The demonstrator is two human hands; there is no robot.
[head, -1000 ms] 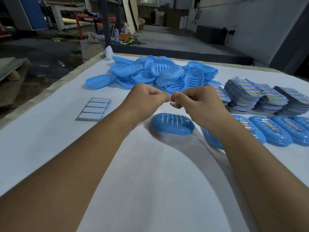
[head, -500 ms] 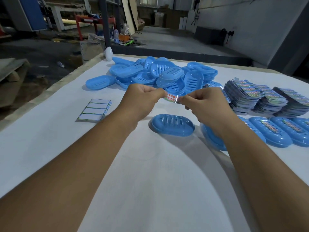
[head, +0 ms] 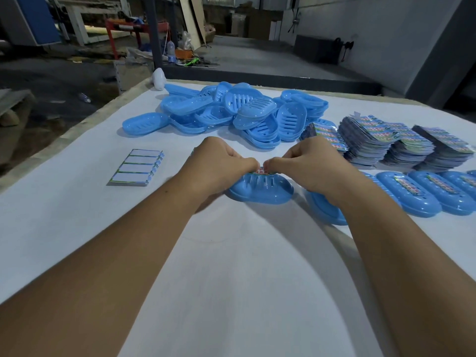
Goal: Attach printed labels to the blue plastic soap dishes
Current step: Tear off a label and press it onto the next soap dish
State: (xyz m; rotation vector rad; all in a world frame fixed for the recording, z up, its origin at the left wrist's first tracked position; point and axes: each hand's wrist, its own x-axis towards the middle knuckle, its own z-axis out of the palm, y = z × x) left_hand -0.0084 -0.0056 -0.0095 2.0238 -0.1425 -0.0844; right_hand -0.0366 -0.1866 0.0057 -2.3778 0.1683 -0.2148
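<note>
A blue soap dish (head: 262, 190) lies upside down on the white table, slots up. My left hand (head: 219, 163) and my right hand (head: 309, 166) meet over its far edge, each pinching an end of a printed label (head: 262, 171) that touches the dish's top. Only a small strip of the label shows between my thumbs. Behind my hands lies a pile of unlabelled blue dishes (head: 239, 112). To the right, a row of labelled dishes (head: 422, 194) sits beside stacks of printed labels (head: 381, 143).
A small stack of white backing sheets (head: 137, 167) lies to the left of my hands. Another blue dish (head: 324, 210) is partly hidden under my right wrist. The table's left edge (head: 85, 122) drops to a cluttered workshop floor.
Both hands have come down from above the dish with the label stretched between them, and now hold it against the dish's top.
</note>
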